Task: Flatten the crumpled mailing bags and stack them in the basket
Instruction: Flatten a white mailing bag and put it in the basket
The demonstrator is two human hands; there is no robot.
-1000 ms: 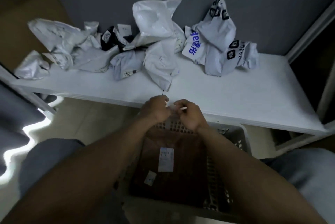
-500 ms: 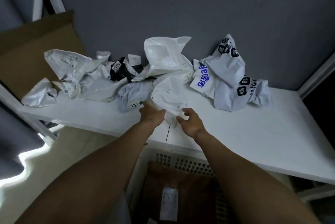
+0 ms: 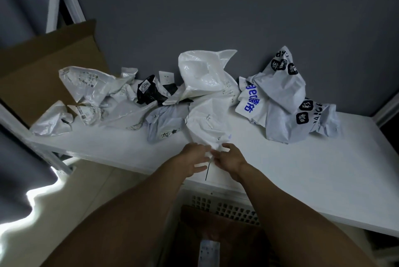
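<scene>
Crumpled white mailing bag (image 3: 208,122) on the counter (image 3: 302,167), near its front edge, lower corner pinched from both sides: left hand (image 3: 192,159) gripping it with fingers curled, right hand (image 3: 230,157) grasping the same corner. Behind it, a heap of roughly eight more crumpled bags: glossy white one (image 3: 203,72) standing tallest, black one (image 3: 149,91) tagged "5270", grey one (image 3: 162,124) with a handwritten label, hard to read. To the right, white bag (image 3: 251,104) with blue lettering, two grey bags (image 3: 285,85) with black square logos. Below the counter edge, one white perforated basket (image 3: 226,207) holding one flat brown bag (image 3: 216,230) with a white label.
</scene>
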